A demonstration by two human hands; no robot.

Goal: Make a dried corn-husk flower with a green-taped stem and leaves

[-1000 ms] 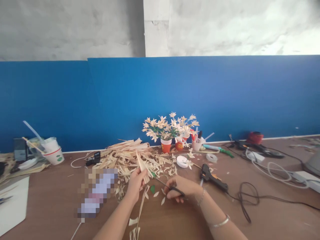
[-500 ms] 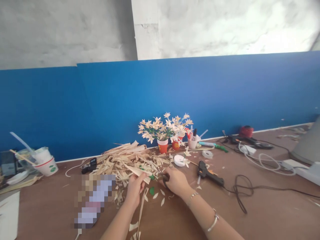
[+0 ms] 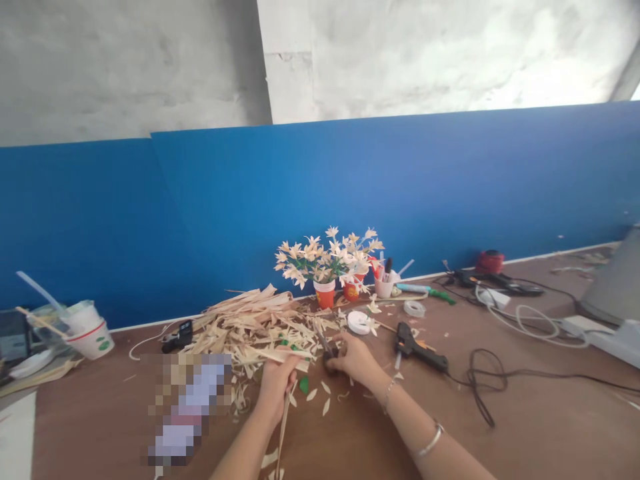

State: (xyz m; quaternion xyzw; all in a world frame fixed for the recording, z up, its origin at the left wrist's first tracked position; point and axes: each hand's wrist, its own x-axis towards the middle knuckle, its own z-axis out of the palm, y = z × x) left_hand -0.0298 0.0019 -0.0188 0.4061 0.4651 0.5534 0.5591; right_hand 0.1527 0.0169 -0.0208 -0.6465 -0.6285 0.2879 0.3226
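The left hand (image 3: 276,385) has its fingers closed on a pale strip (image 3: 287,358), which lies almost flat in front of the large pile of dry strips (image 3: 250,317). The right hand (image 3: 354,362) is curled around the dark scissors (image 3: 329,353), and their blades point away from the person. On the table (image 3: 345,437), small cut petals (image 3: 326,407) lie near a green piece (image 3: 303,385), between the two forearms
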